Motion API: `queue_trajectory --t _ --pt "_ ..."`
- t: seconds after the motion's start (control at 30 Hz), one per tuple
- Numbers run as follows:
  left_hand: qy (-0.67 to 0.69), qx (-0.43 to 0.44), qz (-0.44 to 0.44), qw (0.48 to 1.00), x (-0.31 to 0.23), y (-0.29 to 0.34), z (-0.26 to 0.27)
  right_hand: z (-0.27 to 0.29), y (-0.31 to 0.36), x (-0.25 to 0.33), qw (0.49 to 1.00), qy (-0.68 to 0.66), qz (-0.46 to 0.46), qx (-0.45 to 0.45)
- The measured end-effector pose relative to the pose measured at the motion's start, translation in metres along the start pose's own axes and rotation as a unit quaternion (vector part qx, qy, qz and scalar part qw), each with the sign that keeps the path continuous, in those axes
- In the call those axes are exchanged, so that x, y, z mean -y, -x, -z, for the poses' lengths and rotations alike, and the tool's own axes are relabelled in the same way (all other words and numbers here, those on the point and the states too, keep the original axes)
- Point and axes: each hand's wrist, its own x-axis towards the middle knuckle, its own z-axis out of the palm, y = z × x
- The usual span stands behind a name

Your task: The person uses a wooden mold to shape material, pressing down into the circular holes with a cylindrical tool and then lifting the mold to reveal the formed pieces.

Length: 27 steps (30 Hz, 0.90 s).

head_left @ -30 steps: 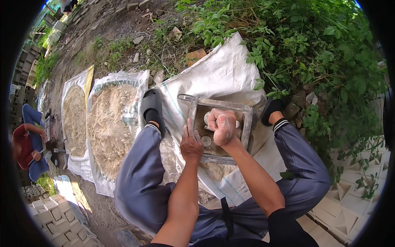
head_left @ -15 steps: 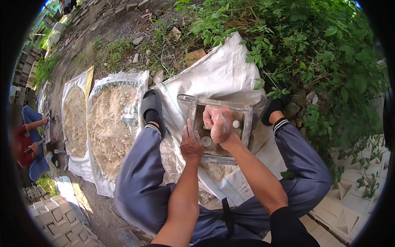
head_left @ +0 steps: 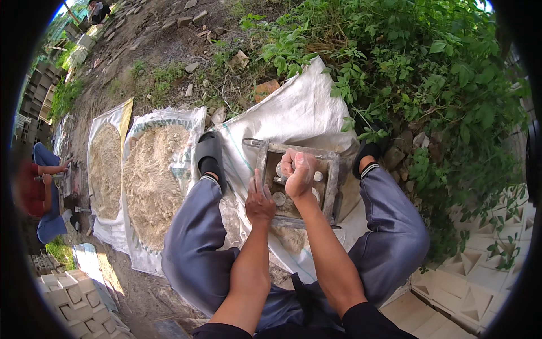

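Observation:
A square grey mould frame [head_left: 333, 186] lies on a white woven sack [head_left: 282, 116] between my feet. Several pale round knobs show inside it, one of them a small knob [head_left: 318, 176] to the right of my fist. My left hand [head_left: 260, 203] rests at the frame's left side, its fingers stretched out toward the far end. Over the middle of the frame my right hand [head_left: 299, 172] is closed in a fist. Whatever those fingers may hold is hidden. A short dark piece [head_left: 279, 181] shows just left of the fist.
To the left, two sacks hold a pale sandy heap [head_left: 155, 175] and a smaller heap [head_left: 106, 166]. Green plants [head_left: 418, 62] crowd the far right. Stacked pale blocks [head_left: 76, 302] stand at lower left, patterned blocks [head_left: 480, 288] at lower right. Another person [head_left: 42, 189] sits far left.
The view has shifted slightly. My right fist has moved a little left over the frame, uncovering more of the knobs. My left hand stays at the frame's left side.

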Motion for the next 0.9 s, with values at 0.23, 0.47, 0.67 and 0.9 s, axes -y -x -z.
queue_trajectory --t 0.23,0.47,0.67,0.9 --pt "0.004 -0.003 -0.005 1.0 -0.007 0.0 0.004 0.004 0.011 0.02 0.996 -0.045 0.054 -0.062" --pt "0.001 -0.009 -0.013 1.0 0.0 0.0 0.001 0.015 0.012 0.01 0.995 -0.056 0.077 -0.027" --pt "-0.003 0.013 0.015 1.0 0.001 0.001 0.004 0.006 0.017 0.029 0.996 -0.029 0.06 -0.055" --pt "0.001 -0.006 0.0 1.0 0.001 -0.006 0.004 -0.003 0.009 0.025 0.995 -0.016 0.089 -0.03"
